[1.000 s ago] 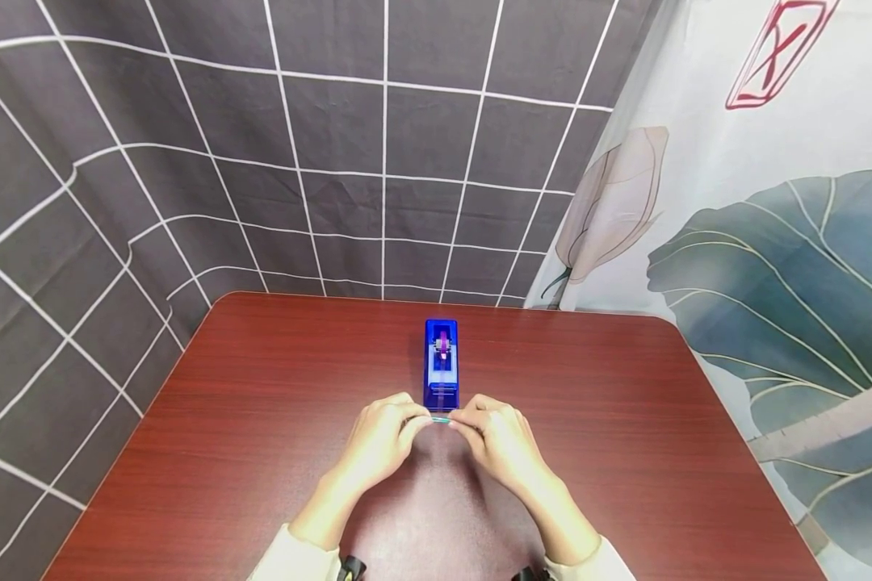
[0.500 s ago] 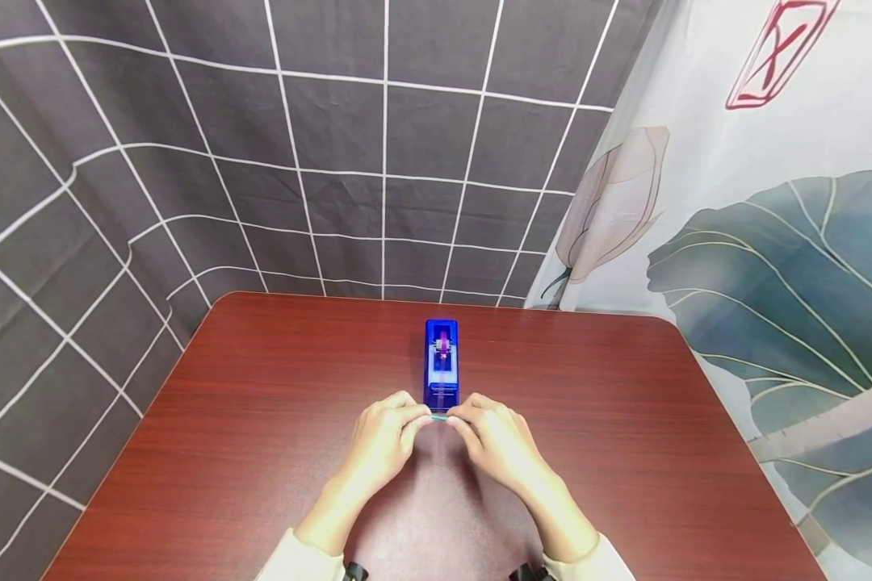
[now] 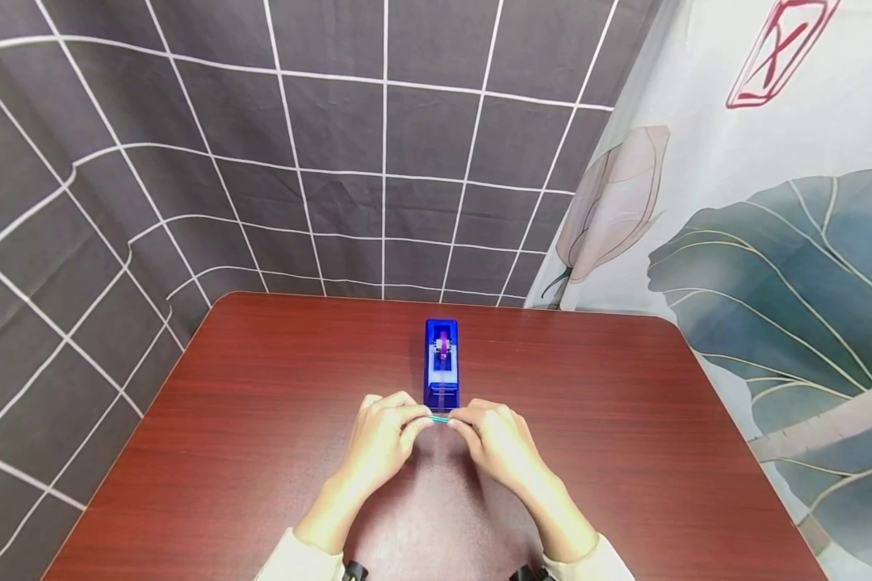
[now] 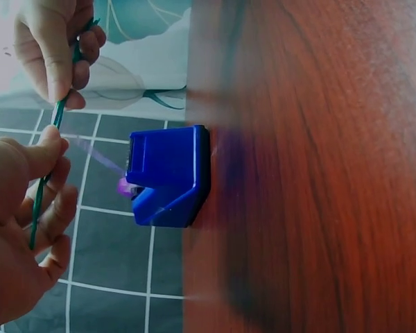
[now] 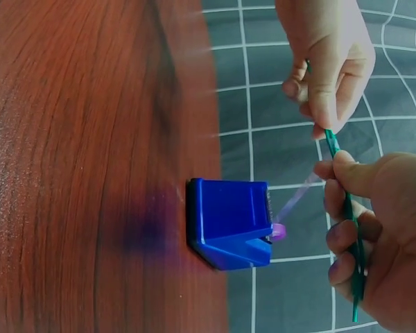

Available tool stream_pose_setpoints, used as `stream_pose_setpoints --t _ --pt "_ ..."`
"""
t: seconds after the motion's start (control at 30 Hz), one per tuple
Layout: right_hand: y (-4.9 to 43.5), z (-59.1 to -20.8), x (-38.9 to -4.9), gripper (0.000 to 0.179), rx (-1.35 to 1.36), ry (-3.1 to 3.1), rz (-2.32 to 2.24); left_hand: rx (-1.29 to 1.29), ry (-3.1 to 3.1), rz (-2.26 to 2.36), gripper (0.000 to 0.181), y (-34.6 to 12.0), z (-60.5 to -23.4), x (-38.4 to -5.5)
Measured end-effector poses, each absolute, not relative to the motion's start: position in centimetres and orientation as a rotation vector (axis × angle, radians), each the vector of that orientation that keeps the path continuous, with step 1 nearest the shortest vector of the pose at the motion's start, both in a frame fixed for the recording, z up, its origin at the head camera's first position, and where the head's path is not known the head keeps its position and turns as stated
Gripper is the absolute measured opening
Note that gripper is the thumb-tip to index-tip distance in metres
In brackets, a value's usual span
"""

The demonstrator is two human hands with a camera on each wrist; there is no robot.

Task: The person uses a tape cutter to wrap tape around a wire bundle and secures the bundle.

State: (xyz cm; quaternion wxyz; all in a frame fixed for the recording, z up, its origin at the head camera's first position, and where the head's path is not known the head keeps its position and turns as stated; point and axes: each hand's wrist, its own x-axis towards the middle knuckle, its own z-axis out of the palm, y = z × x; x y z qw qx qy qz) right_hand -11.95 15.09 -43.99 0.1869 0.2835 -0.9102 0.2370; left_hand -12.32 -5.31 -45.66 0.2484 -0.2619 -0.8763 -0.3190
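Both hands pinch a thin green stick point(image 3: 440, 419) between thumb and fingers, just in front of a blue tape dispenser point(image 3: 442, 395). My left hand point(image 3: 379, 442) has one end, my right hand point(image 3: 503, 444) the other; a short stretch of green shows between their thumbs. In the right wrist view the stick point(image 5: 331, 142) crosses my right hand's palm side and its end pokes out below. A strip of clear tape point(image 5: 295, 198) runs from the dispenser up to the fingers at the stick. The dispenser's purple core point(image 5: 279, 232) shows at its side.
The dispenser stands upright on a reddish-brown wooden table point(image 3: 276, 379). Behind and to the left hangs a dark grey curtain point(image 3: 334, 121) with a white grid. A white curtain point(image 3: 698, 145) with leaf and flower prints hangs at the right.
The hands keep their pinch on the green stick and stay almost in place, with only tiny shifts of the fingers. The tape dispenser has not moved.
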Motion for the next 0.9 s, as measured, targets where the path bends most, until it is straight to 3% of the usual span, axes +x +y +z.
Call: stream_pose_setpoints --t 0.43,0.9 --pt "15.31 -44.64 -12.37 0.006 0.812 -2.448 0.660 -0.593 -2.630 -1.031 0.014 -5.59 -44.90 -12.52" --pt "15.28 -44.86 -12.36 0.005 0.785 -2.477 0.673 -0.587 -2.606 -1.110 0.005 -5.69 -44.93 -12.49"
